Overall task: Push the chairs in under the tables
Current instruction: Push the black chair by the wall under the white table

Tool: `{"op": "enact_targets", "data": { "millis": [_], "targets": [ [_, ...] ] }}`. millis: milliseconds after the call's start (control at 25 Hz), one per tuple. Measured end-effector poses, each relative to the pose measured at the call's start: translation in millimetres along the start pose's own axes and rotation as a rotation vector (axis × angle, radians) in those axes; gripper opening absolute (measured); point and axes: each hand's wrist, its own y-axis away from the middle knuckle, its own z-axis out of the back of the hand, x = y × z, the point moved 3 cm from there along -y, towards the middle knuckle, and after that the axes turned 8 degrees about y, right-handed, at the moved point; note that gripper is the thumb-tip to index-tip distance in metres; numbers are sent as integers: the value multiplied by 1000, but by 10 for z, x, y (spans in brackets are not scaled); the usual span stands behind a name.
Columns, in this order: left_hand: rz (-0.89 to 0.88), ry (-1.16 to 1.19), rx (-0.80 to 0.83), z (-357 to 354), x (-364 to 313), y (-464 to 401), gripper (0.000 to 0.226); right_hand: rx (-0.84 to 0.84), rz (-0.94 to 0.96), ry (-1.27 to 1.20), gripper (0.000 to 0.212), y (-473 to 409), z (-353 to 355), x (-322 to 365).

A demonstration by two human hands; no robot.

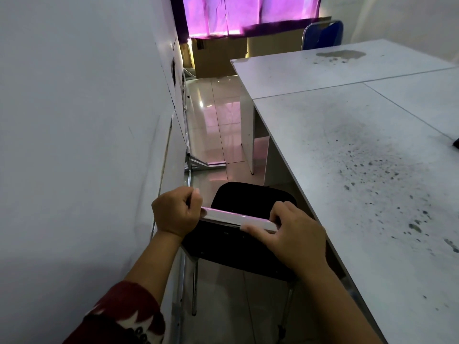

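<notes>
— Black padded seat, chrome top rail: what grips the chair [250, 202]?

— Both hands. The left hand [176, 212] is curled around the rail's left end, the right hand [295, 234] clamped over its right end, thumb along the metal.

— Where does the chair stand?

— On glossy floor tiles between a white wall and the grey, speckle-stained table [360, 155], seat edge just beside the tabletop. A blue chair [323, 33] stands at the far end.

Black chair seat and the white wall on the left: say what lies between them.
Head view: a folded metal frame leaning along the white wall, then shiny tiled floor beside the black chair seat.
</notes>
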Motion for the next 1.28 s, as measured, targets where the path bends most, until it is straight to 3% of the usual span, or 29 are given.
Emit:
{"op": "enact_targets", "data": {
  "millis": [120, 200, 400, 1000, 1160, 1280],
  "targets": [
    [-46, 8, 3, -2, 99, -87, 51, 379, 87, 86, 52, -161, -107, 22],
    [-74, -6, 8, -15, 152, -169, 51, 455, 170, 111, 42, -257, -171, 91],
    [-112, -17, 46, -72, 360, -311, 50, 395, 255, 173, 42, -326, -337, 180],
    [-38, 21, 209, -467, 769, -767, 49, 294, 70, 225, 43, -588, -761, 184],
    [153, -26, 118, -417, 910, -694, 44, 299, 24, 230, 47, -562, -870, 323],
    [373, 111, -85, -475, 837, -596, 25, 315, -27, 192, 51, -582, -891, 331]
  ]
}}
